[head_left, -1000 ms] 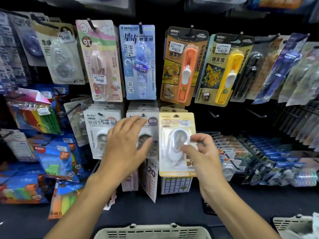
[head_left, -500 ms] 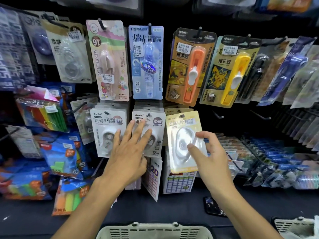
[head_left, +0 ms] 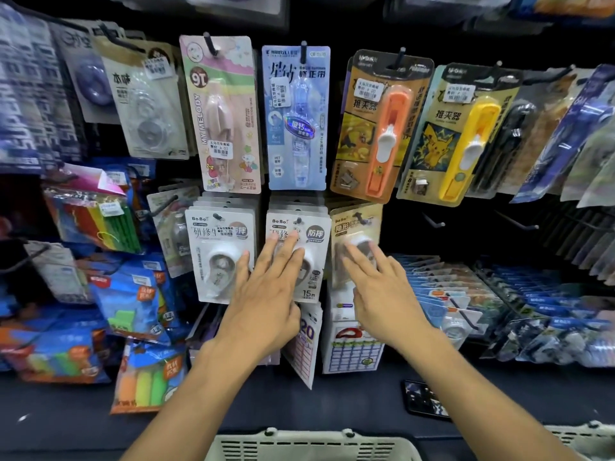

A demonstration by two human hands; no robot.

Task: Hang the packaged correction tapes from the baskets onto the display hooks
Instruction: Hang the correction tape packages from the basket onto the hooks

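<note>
Now both hands press flat, fingers straight: right hand [head_left: 382,287] on the yellow correction tape pack [head_left: 357,241], left hand [head_left: 266,294] just beside on the white one [head_left: 298,251].

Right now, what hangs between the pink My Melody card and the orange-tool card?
In the head view, one blue correction-tape card hangs between them, on its own hook.

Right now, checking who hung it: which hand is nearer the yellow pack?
Right. The right hand presses flat on the yellow pack; the left hand rests on the white pack beside it.
</note>
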